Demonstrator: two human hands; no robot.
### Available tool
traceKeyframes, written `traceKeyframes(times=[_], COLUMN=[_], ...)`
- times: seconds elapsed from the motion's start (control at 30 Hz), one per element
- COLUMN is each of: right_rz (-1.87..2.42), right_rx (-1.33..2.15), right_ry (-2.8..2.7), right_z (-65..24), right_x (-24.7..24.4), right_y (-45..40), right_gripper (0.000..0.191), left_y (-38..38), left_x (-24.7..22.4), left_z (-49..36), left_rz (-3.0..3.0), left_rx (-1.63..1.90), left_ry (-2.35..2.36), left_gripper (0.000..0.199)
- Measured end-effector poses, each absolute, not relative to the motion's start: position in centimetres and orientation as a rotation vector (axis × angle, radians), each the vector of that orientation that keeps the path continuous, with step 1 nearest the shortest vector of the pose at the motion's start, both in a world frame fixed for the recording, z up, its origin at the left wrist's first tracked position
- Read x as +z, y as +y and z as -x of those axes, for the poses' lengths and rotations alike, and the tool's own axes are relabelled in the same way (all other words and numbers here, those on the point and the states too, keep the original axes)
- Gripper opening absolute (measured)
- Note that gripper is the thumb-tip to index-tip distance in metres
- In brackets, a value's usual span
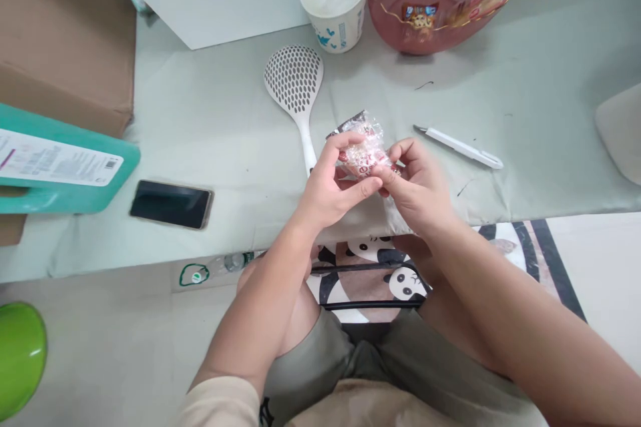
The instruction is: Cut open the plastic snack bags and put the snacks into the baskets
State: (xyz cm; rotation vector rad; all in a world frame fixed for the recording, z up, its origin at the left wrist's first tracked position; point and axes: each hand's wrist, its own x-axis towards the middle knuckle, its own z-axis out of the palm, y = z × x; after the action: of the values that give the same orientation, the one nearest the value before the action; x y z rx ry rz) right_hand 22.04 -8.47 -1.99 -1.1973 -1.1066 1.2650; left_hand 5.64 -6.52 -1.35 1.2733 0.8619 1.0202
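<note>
Over the table's front part, my left hand (333, 180) and my right hand (415, 180) are both closed on a crinkled, clear plastic packet (368, 147) with red print. Its far end has a dark strip. What lies inside the packet I cannot make out. Just beyond my left hand is a white slotted skimmer (295, 83), its handle end partly hidden by that hand. To the right of my right hand rests a white pen-like tool (461, 147) with a dark tip.
A paper cup (343, 30) and a red, see-through container (425, 33) with a small wrapped packet stand at the back. On the left are a phone (171, 204), a green jug (113, 153) and a cardboard box (65, 33). The table edge runs below my wrists.
</note>
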Motion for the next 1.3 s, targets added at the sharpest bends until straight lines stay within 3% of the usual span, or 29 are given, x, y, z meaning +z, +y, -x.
traceKeyframes(times=[0.13, 0.3, 0.43, 0.5, 0.7, 0.87, 1.0, 1.3], right_rz=[1.235, 1.644, 1.968, 2.046, 1.847, 1.227, 1.104, 1.118], right_rx=[1.19, 0.388, 0.152, 0.151, 0.496, 1.198, 1.542, 1.574], right_ry=[-1.194, -1.483, -1.57, -1.585, -1.418, -1.14, -0.988, -0.862], right_z=[-22.6, -26.3, -29.8, -30.8, -28.9, -24.8, -23.5, -23.4], right_x=[-1.4, -1.4, -3.0, -3.5, -1.5, -0.4, -0.2, -0.5], right_y=[-8.3, -7.8, -7.6, -7.7, -9.0, -10.4, -10.8, -11.2], right_gripper=[0.031, 0.01, 0.039, 0.045, 0.02, 0.017, 0.025, 0.033], left_y=[-6.2, -5.6, -5.6, -5.7, -5.8, -5.9, -5.8, -5.8], left_x=[-1.1, -1.3, -1.7, -1.9, -1.8, -1.9, -2.7, -3.9], left_z=[-5.7, -5.4, -5.3, -5.4, -5.8, -6.1, -6.5, -7.2], left_rz=[-1.255, -1.307, -1.315, -1.323, -1.364, -1.421, -1.51, -1.596], left_rx=[1.083, 1.207, 1.21, 1.195, 1.118, 0.974, 0.963, 1.041], left_ry=[0.961, 1.085, 1.071, 1.066, 1.069, 1.069, 1.013, 0.932], left_gripper=[0.044, 0.041, 0.035, 0.035, 0.033, 0.036, 0.044, 0.045])
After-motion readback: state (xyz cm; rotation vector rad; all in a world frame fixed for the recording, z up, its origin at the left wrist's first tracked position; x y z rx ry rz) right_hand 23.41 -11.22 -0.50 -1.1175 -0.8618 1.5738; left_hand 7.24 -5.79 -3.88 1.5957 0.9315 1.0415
